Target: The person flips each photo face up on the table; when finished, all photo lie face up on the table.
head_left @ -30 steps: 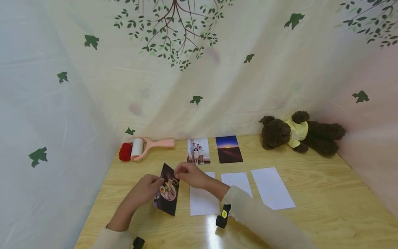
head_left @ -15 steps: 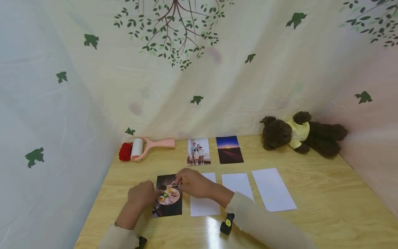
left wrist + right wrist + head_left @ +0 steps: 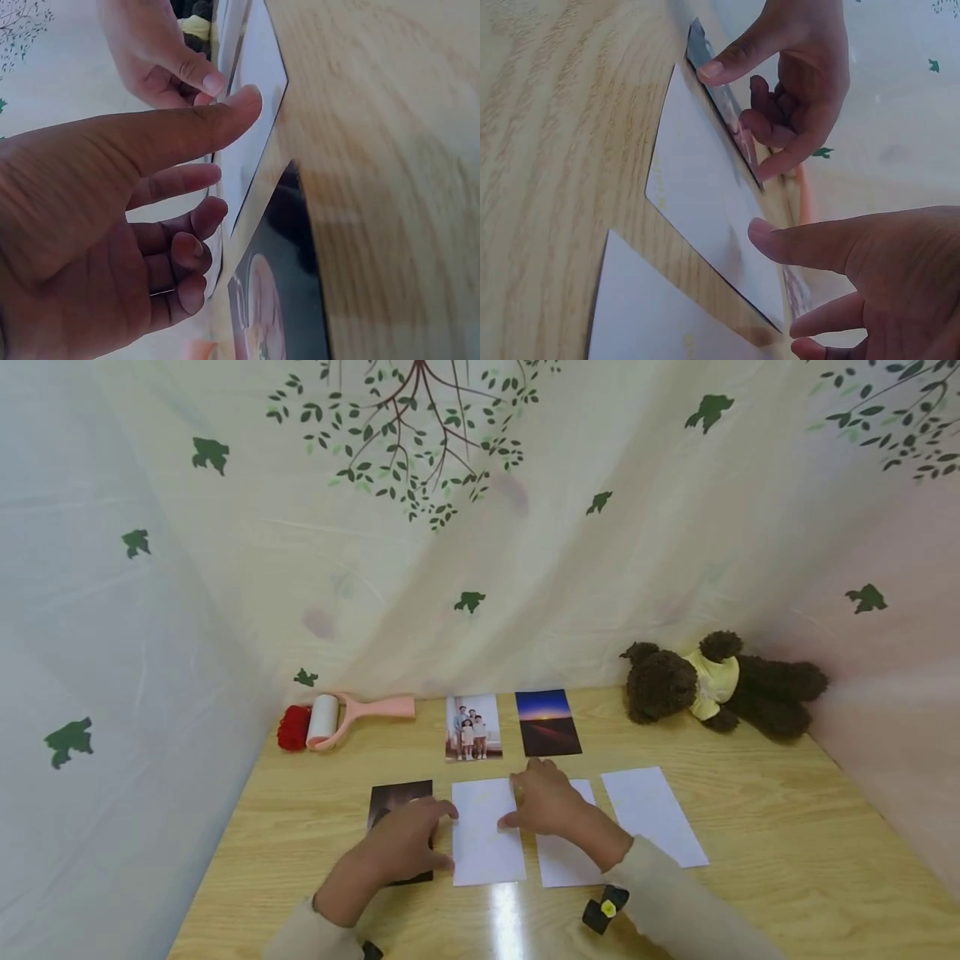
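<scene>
My left hand (image 3: 405,839) hovers over the dark food photo (image 3: 401,792), its thumb and fingers spread at the left edge of a white card (image 3: 487,839). At that card's right side is my right hand (image 3: 551,802), thumb and fingers apart. In the left wrist view the left hand (image 3: 97,225) has nothing between its fingers, and the food photo (image 3: 292,262) lies beside the white card (image 3: 259,82). The right wrist view shows the right hand (image 3: 892,277) with its thumb over the white card (image 3: 697,165); whether it touches is unclear.
Two more white cards (image 3: 566,860) (image 3: 656,818) lie to the right. Behind are a family photo (image 3: 472,727) and a sunset photo (image 3: 547,722). A pink-handled roller (image 3: 375,707) and red object (image 3: 293,727) sit back left, a brown teddy bear (image 3: 663,683) back right.
The food photo went from being held tilted to lying flat on the table. Both hands have let go of it and moved right, to either side of the first white card.
</scene>
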Demonstrator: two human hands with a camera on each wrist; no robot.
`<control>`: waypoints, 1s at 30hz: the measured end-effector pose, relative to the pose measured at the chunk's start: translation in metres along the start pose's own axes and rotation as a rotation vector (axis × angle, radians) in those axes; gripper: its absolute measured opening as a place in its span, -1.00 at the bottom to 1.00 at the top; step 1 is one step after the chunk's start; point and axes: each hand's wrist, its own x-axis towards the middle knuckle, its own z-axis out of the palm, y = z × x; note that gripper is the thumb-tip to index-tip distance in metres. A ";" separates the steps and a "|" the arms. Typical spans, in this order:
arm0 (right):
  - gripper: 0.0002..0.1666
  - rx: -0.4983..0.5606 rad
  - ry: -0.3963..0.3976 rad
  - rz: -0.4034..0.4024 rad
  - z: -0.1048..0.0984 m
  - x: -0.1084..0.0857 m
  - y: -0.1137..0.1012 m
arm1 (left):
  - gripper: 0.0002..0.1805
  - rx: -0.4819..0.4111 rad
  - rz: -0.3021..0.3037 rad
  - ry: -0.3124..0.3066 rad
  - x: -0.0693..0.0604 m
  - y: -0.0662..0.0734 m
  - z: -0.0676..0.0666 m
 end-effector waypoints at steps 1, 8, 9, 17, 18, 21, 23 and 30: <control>-0.12 -0.008 -0.004 -0.001 0.001 -0.001 0.000 | -0.34 0.028 0.028 -0.009 0.001 0.002 0.002; -0.44 -0.040 -0.001 -0.043 0.007 -0.002 0.000 | -0.25 0.122 0.019 -0.048 0.003 0.011 0.011; -0.44 -0.037 0.001 -0.048 0.007 -0.002 0.001 | -0.25 0.129 0.017 -0.048 0.004 0.012 0.012; -0.49 0.112 0.004 -0.041 0.002 0.007 0.003 | -0.23 0.153 0.038 -0.055 0.010 0.016 0.008; -0.54 0.155 -0.001 -0.023 0.002 0.009 0.003 | -0.23 0.160 0.043 -0.056 0.010 0.016 0.008; -0.64 0.351 -0.021 0.002 0.003 0.013 0.002 | -0.26 0.176 0.040 -0.051 0.009 0.015 0.007; -0.62 0.496 -0.033 0.020 0.003 0.015 0.001 | -0.32 0.174 0.039 -0.044 0.008 0.013 0.007; -0.66 0.860 -0.060 0.060 -0.008 0.015 0.002 | -0.52 0.086 0.045 0.009 0.019 0.019 0.016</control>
